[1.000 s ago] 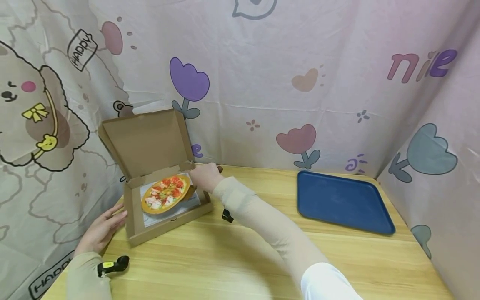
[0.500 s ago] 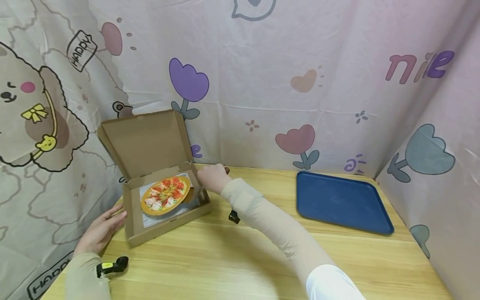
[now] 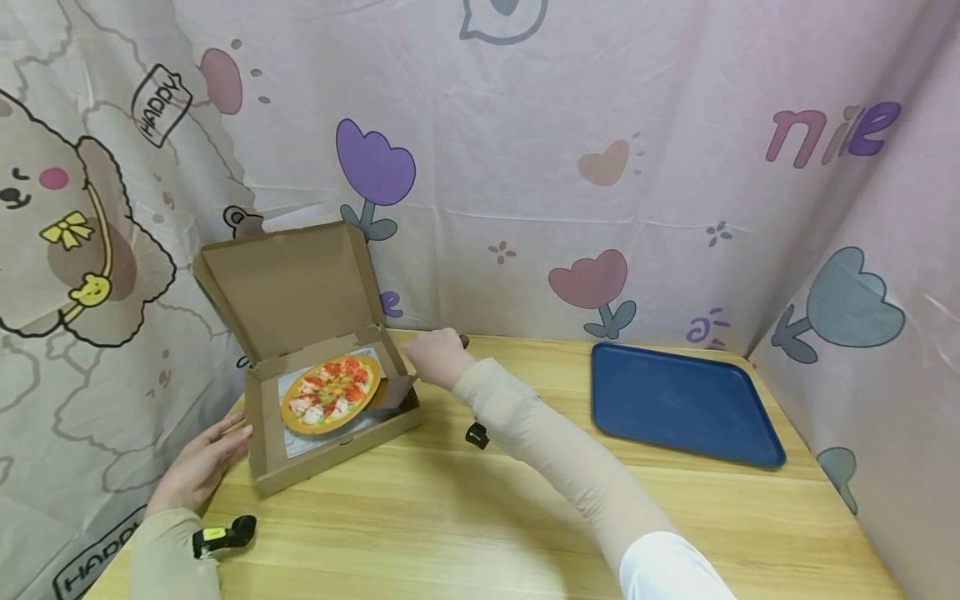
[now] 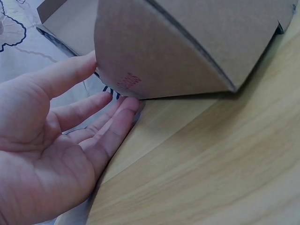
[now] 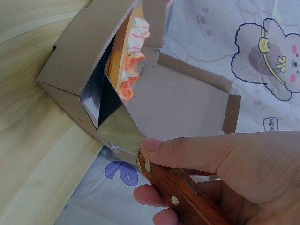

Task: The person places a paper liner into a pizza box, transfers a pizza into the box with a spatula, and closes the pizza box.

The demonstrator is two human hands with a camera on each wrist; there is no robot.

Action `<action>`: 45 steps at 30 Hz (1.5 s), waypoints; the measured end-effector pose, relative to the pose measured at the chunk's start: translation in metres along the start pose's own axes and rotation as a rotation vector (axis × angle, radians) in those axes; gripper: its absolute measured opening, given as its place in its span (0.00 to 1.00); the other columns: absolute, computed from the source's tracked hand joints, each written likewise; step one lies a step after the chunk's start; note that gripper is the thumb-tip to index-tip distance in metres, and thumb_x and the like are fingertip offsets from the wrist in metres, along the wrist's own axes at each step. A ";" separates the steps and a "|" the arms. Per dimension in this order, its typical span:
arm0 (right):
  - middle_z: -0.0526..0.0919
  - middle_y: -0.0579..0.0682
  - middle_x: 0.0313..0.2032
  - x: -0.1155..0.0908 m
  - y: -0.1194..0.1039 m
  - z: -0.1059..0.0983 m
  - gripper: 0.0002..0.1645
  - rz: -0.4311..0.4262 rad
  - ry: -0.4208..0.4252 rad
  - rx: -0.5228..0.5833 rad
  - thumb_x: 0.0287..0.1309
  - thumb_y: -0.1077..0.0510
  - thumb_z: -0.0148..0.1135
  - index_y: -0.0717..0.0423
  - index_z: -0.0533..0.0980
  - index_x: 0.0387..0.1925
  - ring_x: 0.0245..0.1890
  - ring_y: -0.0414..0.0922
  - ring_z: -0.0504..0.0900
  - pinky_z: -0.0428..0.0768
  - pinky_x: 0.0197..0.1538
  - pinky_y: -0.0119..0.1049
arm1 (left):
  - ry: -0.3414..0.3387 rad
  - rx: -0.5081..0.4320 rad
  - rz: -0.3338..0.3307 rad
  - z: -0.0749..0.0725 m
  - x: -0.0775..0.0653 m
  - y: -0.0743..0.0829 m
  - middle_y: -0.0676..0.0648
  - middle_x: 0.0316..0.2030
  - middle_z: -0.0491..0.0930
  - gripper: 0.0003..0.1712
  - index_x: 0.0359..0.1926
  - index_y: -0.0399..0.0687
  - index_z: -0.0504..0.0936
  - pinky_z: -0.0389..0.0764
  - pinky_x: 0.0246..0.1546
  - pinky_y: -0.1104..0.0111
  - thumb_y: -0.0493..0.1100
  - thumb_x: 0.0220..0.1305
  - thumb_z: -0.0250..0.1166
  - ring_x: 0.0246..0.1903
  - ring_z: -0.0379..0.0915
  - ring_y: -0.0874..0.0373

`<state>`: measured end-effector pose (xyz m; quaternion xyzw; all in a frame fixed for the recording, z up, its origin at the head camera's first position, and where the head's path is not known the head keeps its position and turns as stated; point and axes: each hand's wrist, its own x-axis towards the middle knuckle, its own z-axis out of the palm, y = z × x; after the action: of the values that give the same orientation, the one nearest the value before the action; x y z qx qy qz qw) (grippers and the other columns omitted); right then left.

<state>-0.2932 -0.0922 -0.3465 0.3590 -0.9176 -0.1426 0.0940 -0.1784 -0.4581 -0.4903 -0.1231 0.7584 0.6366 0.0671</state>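
A round pizza (image 3: 332, 394) with red and white toppings lies in the open cardboard pizza box (image 3: 296, 283), over a printed white paper sheet. My right hand (image 3: 438, 357) holds the brown wooden handle (image 5: 180, 192) of a spatula above the box's right wall. Its wide metal blade (image 3: 393, 393) reaches into the box at the pizza's right edge; whether its tip is under the pizza cannot be made out. At the box's left side, my left hand (image 3: 198, 467) has its fingers extended, touching the lower part of the side wall (image 4: 136, 51).
A dark blue rectangular tray (image 3: 682, 404) lies on the right of the wooden table (image 3: 450, 517). A patterned curtain (image 3: 480, 150) hangs around the back and both sides, close behind the raised box lid.
My right hand has shifted to the right, and more of the spatula blade shows beside the pizza. The left hand, pizza box and tray stay about where they were.
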 end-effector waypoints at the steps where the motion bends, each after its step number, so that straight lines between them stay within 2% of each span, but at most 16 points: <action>1: 0.86 0.43 0.32 -0.001 0.000 0.000 0.02 0.001 0.001 -0.002 0.60 0.54 0.65 0.45 0.82 0.33 0.26 0.38 0.79 0.83 0.27 0.44 | 0.002 -0.004 0.001 0.000 0.000 0.000 0.40 0.76 0.23 0.52 0.75 0.37 0.29 0.69 0.42 0.90 0.54 0.72 0.55 0.37 0.63 0.92; 5: 0.86 0.43 0.30 -0.003 0.003 0.003 0.04 0.003 0.008 -0.008 0.59 0.52 0.66 0.46 0.83 0.31 0.24 0.38 0.75 0.82 0.25 0.45 | 0.005 -0.016 0.013 0.000 0.001 -0.001 0.40 0.76 0.24 0.52 0.75 0.36 0.29 0.70 0.43 0.91 0.53 0.72 0.55 0.37 0.63 0.91; 10: 0.87 0.45 0.33 -0.006 0.006 0.003 0.03 0.008 -0.008 -0.003 0.59 0.55 0.65 0.47 0.83 0.34 0.29 0.40 0.82 0.84 0.30 0.51 | 0.002 -0.034 0.030 -0.001 0.002 -0.002 0.40 0.76 0.24 0.51 0.75 0.35 0.29 0.70 0.43 0.91 0.52 0.73 0.55 0.38 0.63 0.91; 14: 0.87 0.45 0.33 -0.009 0.009 0.001 0.07 0.017 0.000 -0.014 0.61 0.60 0.61 0.47 0.84 0.35 0.30 0.42 0.84 0.84 0.31 0.53 | -0.010 -0.026 0.036 0.000 0.000 -0.002 0.40 0.76 0.25 0.51 0.75 0.35 0.29 0.71 0.43 0.90 0.52 0.73 0.54 0.39 0.64 0.91; 19: 0.86 0.44 0.30 -0.014 0.013 -0.004 0.10 0.030 0.032 -0.023 0.60 0.62 0.60 0.45 0.84 0.32 0.25 0.39 0.78 0.82 0.29 0.48 | -0.030 -0.042 0.043 0.000 -0.001 -0.002 0.38 0.76 0.25 0.50 0.75 0.35 0.28 0.71 0.43 0.90 0.50 0.74 0.53 0.39 0.65 0.90; 24: 0.85 0.44 0.29 -0.017 0.015 -0.007 0.12 0.035 0.013 -0.029 0.61 0.64 0.58 0.45 0.84 0.33 0.23 0.39 0.72 0.79 0.27 0.48 | -0.030 -0.072 0.047 0.000 -0.001 -0.002 0.39 0.76 0.25 0.49 0.75 0.34 0.28 0.71 0.43 0.90 0.49 0.74 0.53 0.40 0.66 0.89; 29: 0.85 0.43 0.29 -0.020 0.016 -0.010 0.13 0.041 0.009 -0.066 0.61 0.64 0.57 0.45 0.84 0.34 0.22 0.39 0.69 0.73 0.22 0.44 | -0.030 -0.080 0.044 0.000 -0.001 -0.002 0.40 0.77 0.25 0.50 0.75 0.35 0.28 0.71 0.43 0.90 0.49 0.74 0.54 0.40 0.66 0.89; 37: 0.77 0.42 0.20 -0.026 0.018 -0.009 0.15 0.050 0.098 -0.134 0.57 0.68 0.56 0.45 0.82 0.27 0.19 0.39 0.61 0.61 0.18 0.39 | -0.020 -0.085 0.034 -0.001 -0.001 -0.004 0.47 0.77 0.31 0.50 0.75 0.36 0.29 0.71 0.43 0.89 0.50 0.73 0.55 0.40 0.67 0.89; 39: 0.75 0.42 0.19 -0.027 0.019 -0.008 0.16 0.051 0.119 -0.147 0.56 0.68 0.56 0.45 0.82 0.25 0.18 0.39 0.60 0.59 0.18 0.39 | -0.022 -0.077 0.036 -0.001 0.000 -0.004 0.46 0.77 0.29 0.51 0.75 0.36 0.29 0.71 0.43 0.90 0.50 0.73 0.55 0.40 0.66 0.89; 45: 0.81 0.41 0.22 -0.030 0.023 -0.007 0.16 0.055 0.155 -0.150 0.55 0.68 0.57 0.43 0.83 0.25 0.19 0.40 0.61 0.57 0.19 0.39 | -0.025 -0.073 0.048 0.000 0.001 -0.005 0.41 0.76 0.23 0.51 0.75 0.35 0.28 0.70 0.43 0.90 0.51 0.73 0.55 0.39 0.66 0.90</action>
<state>-0.2837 -0.0567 -0.3340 0.3355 -0.9039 -0.1799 0.1953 -0.1777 -0.4592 -0.4948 -0.0993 0.7364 0.6668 0.0569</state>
